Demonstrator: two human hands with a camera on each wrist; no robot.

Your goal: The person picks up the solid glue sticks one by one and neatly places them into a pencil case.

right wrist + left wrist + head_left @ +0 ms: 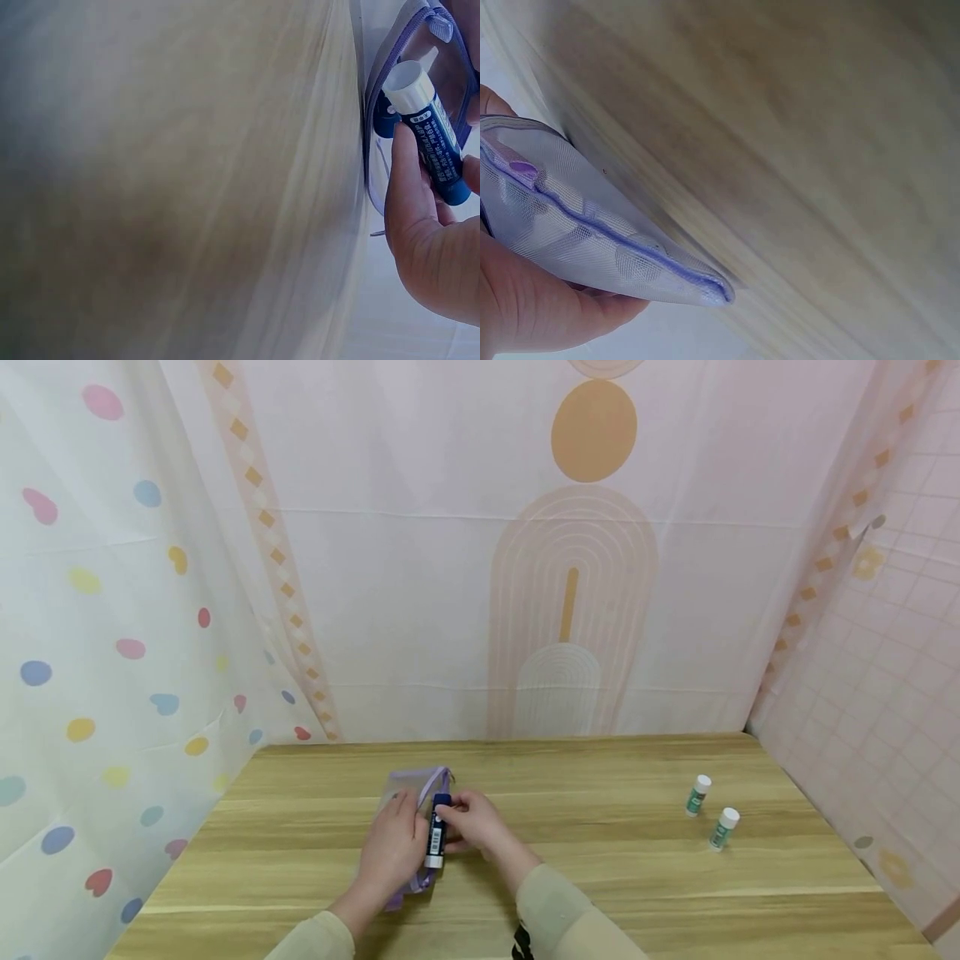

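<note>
My left hand [393, 839] grips a translucent mesh zipper pouch [577, 217] with purple trim, thumb on one side and fingers on the other. The pouch lies on the wooden table in the head view. Between thumb and fingers, my right hand [474, 823] holds a dark blue glue stick [435, 142] with one white end and a barcode label. The right wrist view shows this glue stick slanting across the pouch's unzipped mouth, white end toward it. Behind it, a second dark blue piece [385, 118] shows inside the pouch, mostly hidden.
Two smaller green-and-white glue sticks [697, 795] [724, 829] with white caps stand at the right of the wooden table [600, 827]. Patterned curtains [405, 610] hang behind the table and along both sides. A black strap [522, 942] shows by the right sleeve.
</note>
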